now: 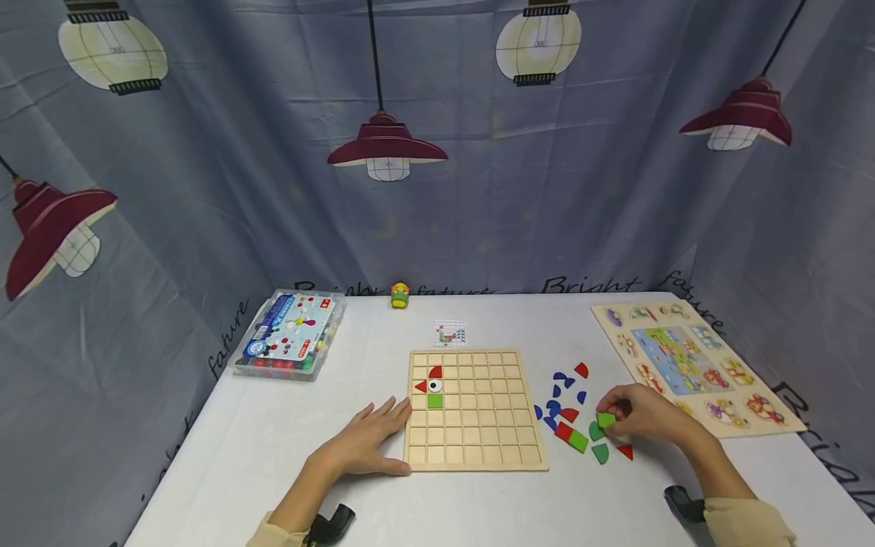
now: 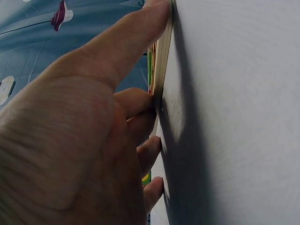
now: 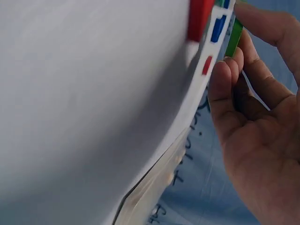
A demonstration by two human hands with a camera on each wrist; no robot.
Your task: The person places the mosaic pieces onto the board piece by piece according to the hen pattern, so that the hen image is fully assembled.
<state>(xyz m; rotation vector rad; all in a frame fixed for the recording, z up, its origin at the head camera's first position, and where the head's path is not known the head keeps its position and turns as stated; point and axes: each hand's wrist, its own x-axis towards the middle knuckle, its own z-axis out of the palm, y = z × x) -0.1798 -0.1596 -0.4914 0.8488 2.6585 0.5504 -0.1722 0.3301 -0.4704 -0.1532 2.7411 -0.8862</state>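
Observation:
A wooden grid board [image 1: 478,425] lies on the white table. In its upper left cells sit a red quarter-round piece [image 1: 435,372], a red triangle [image 1: 421,387], a white tile with a black dot [image 1: 434,386] and a green square [image 1: 434,401]. My left hand [image 1: 365,442] rests against the board's left edge, fingers spread; in the left wrist view the thumb [image 2: 136,37] touches that edge. My right hand [image 1: 642,414] pinches a light green square tile [image 1: 605,419] above the loose pieces; the right wrist view shows the tile [image 3: 234,40] edge-on between thumb and fingers.
Right of the board lie several blue pieces [image 1: 553,407], red pieces [image 1: 581,370] and dark green pieces [image 1: 600,453]. A picture card [image 1: 450,333] and a small toy figure [image 1: 399,295] stand behind. A plastic case [image 1: 290,334] is at left, a wooden puzzle board [image 1: 697,368] at right.

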